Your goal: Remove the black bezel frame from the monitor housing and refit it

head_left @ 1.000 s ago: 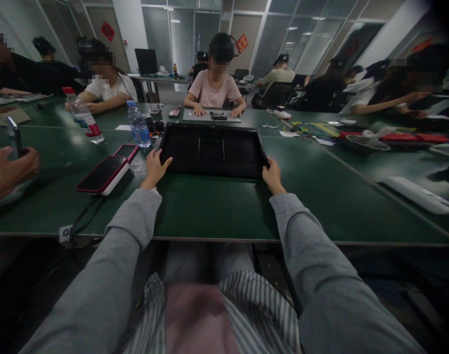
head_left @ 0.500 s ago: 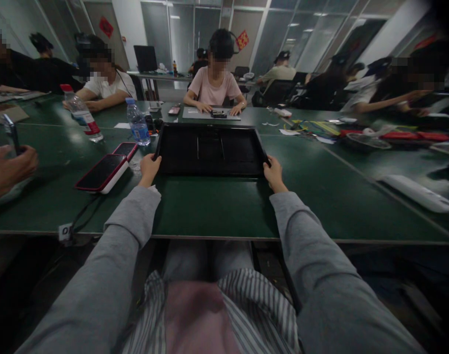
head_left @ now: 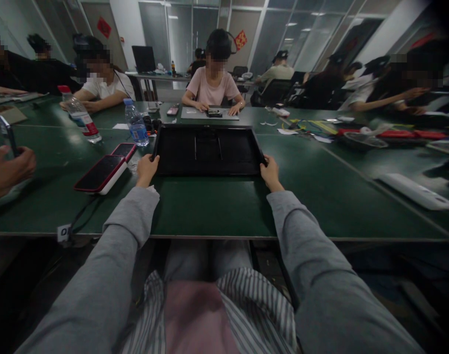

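A wide, shallow black tray (head_left: 239, 152) with a raised rim lies in front of me on the green table (head_left: 213, 206). Two thin pale lines run front to back across its middle. My left hand (head_left: 147, 169) is closed around the tray's left edge, thumb on the rim. At the opposite short edge, my right hand (head_left: 270, 172) grips the rim in the same way. The undersides of the tray and most of my fingers are hidden. Both arms stretch forward over the table's front edge.
Left of the tray are a blue-capped water bottle (head_left: 136, 125), a red-capped bottle (head_left: 82, 118), and phones, one on a white block (head_left: 101, 174). Another person's hand (head_left: 11, 169) holds a phone at far left. A white power strip (head_left: 416, 191) lies right. A person (head_left: 213, 83) sits opposite.
The view has shifted very slightly. My hands keep the same grip on the tray, which stays in about the same place. The person opposite has moved a hand closer to a small dark object.
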A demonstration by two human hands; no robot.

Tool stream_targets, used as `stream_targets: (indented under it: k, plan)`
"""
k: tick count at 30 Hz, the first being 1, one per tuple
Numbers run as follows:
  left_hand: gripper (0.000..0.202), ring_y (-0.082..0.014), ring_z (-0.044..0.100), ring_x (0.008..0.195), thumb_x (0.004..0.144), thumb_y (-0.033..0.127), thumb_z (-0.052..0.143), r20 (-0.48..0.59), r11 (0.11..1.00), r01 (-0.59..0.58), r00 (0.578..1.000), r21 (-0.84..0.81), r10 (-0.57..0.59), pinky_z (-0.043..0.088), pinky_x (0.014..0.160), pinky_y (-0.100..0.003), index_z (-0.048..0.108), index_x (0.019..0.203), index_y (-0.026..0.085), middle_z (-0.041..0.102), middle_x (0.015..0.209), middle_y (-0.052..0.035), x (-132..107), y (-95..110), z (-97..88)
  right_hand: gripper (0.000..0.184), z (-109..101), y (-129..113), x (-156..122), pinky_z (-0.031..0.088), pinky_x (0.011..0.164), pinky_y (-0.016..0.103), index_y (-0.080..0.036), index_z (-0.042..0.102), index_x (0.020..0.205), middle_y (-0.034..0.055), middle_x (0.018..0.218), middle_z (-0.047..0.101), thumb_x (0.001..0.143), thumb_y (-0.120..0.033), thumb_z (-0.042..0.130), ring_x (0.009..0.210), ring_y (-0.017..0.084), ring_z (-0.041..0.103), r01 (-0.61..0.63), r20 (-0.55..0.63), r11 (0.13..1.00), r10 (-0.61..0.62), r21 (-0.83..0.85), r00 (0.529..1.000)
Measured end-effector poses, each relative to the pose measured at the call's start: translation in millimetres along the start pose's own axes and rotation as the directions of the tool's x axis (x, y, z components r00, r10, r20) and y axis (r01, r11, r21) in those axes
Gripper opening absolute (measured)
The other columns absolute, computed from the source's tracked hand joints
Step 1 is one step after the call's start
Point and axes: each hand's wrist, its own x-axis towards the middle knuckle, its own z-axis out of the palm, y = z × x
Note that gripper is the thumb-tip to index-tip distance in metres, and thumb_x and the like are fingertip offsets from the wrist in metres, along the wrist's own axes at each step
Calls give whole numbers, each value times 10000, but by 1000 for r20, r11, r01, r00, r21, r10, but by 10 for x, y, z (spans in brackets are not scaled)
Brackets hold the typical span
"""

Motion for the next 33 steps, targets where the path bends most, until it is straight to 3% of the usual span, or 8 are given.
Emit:
stream_targets:
  k: [10, 16, 33]
  plan:
    - [481, -386, 656, 1306, 1015, 470, 570, 4, 999, -3, 1000, -46, 3, 497, 1091, -486, 704, 1337, 139, 715, 1380, -222, -3, -8, -6, 477, -25, -108, -52, 483, 1177, 574, -211, 627, 1270, 137, 1222, 735, 798, -216, 556, 1247, 298, 660, -32, 11, 998, 32, 47, 999]
    - [463, -389, 648, 1318, 1018, 457, 575, -11, 999, -27, 1000, -42, 27, 488, 1115, -496, 700, 1328, 136, 720, 1363, -224, 36, -32, 35, 498, -20, -124, -46, 473, 1195, 548, -191, 619, 1272, 156, 1281, 724, 781, -164, 546, 1274, 295, 657, -53, 19, 998, 52, 38, 998]
    - [488, -414, 638, 1325, 1010, 469, 600, -6, 999, 10, 1000, -46, -11, 485, 1112, -531, 684, 1360, 139, 709, 1381, -231, 47, -33, 52, 523, 21, 1, 4, 486, 1189, 497, -174, 610, 1310, 158, 1344, 712, 796, -120, 530, 1286, 267, 670, -67, 29, 996, 65, 55, 997]
